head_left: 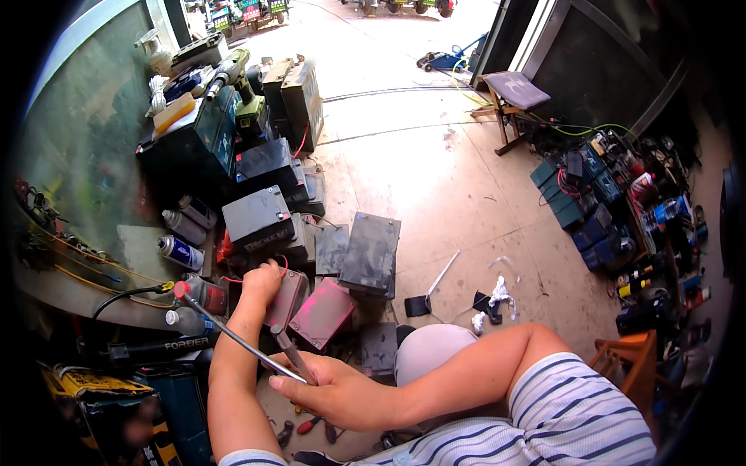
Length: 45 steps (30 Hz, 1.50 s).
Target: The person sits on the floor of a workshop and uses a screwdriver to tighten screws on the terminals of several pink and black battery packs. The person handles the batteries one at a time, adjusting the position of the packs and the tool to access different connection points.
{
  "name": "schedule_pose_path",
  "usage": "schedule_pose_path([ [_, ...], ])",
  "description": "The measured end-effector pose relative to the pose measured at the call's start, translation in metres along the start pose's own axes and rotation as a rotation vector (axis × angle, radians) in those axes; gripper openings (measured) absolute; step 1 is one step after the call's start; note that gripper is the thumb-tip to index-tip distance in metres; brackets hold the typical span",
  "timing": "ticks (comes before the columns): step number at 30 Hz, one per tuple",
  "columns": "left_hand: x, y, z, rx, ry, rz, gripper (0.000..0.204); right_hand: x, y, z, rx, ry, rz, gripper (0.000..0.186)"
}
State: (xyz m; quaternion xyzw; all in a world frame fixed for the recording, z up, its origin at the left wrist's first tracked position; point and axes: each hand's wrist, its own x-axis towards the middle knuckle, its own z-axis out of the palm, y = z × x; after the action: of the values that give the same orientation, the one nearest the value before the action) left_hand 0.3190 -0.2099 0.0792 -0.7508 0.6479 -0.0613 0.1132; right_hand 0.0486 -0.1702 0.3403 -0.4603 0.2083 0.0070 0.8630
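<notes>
My left hand (262, 284) reaches among stacked batteries, its fingers curled beside a red wire (282, 265), below a grey-topped battery (256, 217); what they grip is hidden. A reddish battery (280, 303) lies by that wrist, beside a pink-smeared one (322, 312). In the lower middle, my right hand (334, 388) is closed on a long thin metal rod (239, 341) and a short, worn brownish bar (291, 349). The rod's far end reaches toward a red-capped bottle (206, 293) at the left.
Spray cans (183, 227), a cordless tool (233, 78) and more batteries crowd the left. Straps and crumpled scraps (499, 299) lie on the floor. A stool (514, 89) and blue floor jack (443, 60) stand by the doorway. Batteries and bottles (590, 217) line the right, near a wooden chair (629, 357).
</notes>
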Motion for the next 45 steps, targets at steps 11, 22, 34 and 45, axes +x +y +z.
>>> schedule_pose_path([
  [11, -0.007, 0.0, -0.001, 0.018, 0.009, 0.031, 0.032, -0.004, -0.006, 0.005, 0.027, -0.016, 0.0, 0.036],
  [22, 0.007, 0.001, -0.009, -0.109, -0.016, -0.054, 0.022, -0.012, -0.017, 0.003, 0.038, -0.014, -0.008, 0.036],
  [34, -0.002, -0.023, -0.023, -0.553, -0.139, -0.143, 0.026, -0.01, 0.006, 0.008, -0.122, -0.04, -0.006, 0.034],
  [45, 0.001, -0.025, -0.022, -0.727, -0.098, -0.298, 0.026, -0.006, 0.019, 0.006, -0.303, -0.109, -0.083, 0.038],
])
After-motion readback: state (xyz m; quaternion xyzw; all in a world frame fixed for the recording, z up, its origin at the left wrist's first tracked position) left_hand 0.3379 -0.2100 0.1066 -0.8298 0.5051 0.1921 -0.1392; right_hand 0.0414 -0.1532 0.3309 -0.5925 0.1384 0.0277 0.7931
